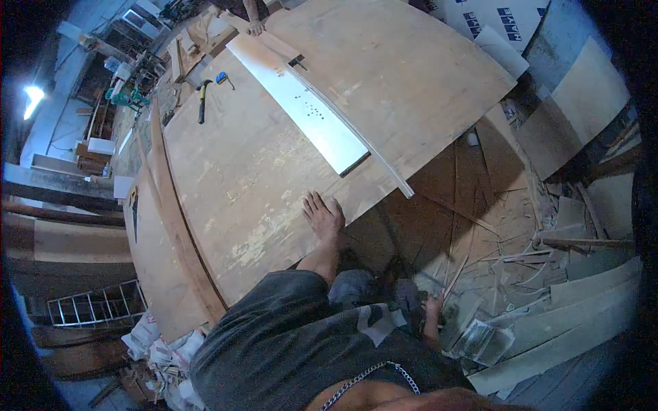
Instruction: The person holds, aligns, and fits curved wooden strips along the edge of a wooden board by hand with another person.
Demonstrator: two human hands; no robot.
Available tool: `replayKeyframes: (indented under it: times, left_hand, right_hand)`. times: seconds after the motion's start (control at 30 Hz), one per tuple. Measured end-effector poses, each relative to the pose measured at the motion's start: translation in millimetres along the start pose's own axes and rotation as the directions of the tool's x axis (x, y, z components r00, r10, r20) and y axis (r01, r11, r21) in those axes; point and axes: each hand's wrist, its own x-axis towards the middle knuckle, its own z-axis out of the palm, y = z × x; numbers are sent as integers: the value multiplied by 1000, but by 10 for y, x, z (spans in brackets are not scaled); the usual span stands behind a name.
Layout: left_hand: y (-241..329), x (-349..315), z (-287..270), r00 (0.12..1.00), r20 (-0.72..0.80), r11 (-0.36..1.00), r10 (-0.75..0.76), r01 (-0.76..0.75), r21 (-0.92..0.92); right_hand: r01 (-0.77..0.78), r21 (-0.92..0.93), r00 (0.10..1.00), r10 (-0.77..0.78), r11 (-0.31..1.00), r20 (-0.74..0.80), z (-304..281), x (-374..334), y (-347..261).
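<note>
One hand, your left hand (323, 216), lies flat and open, gripping nothing, on the plywood sheet (260, 171) near its edge, just below the white panel (301, 103), likely stiff, light, best lifted by both long edges.

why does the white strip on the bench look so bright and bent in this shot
In the head view, the white panel catches glare and washes out near its middle; fisheye distortion bows its straight edges and those of the plywood table. A lamp flares at the far left, the corners go black, and the left hand is sharp while the right hand sits in dim shadow.
</note>
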Motion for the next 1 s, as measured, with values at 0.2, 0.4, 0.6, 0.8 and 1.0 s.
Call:
replayKeyframes:
  times: [0.2,0.4,0.6,0.8,1.0]
  left_hand:
    - [29,-5,-14,1000,-4,1000,3,-3,-12]
    - [-40,-8,-38,1000,17,999,-24,23,25]
    - [-67,2,-24,999,23,999,-37,36,32]
    - [7,-10,-11,1000,-4,1000,0,0,-9]
    - [13,-11,-16,999,37,1000,-17,17,4]
  right_hand:
    - [26,40,1000,-25,999,-4,-34,83,127]
    - [-23,54,999,20,998,45,-16,-4,11]
    - [-29,5,996,29,1000,85,34,-106,-89]
    - [100,93,991,-107,991,76,-53,-57,34]
    - [-93,-141,995,96,986,14,10,-118,-212]
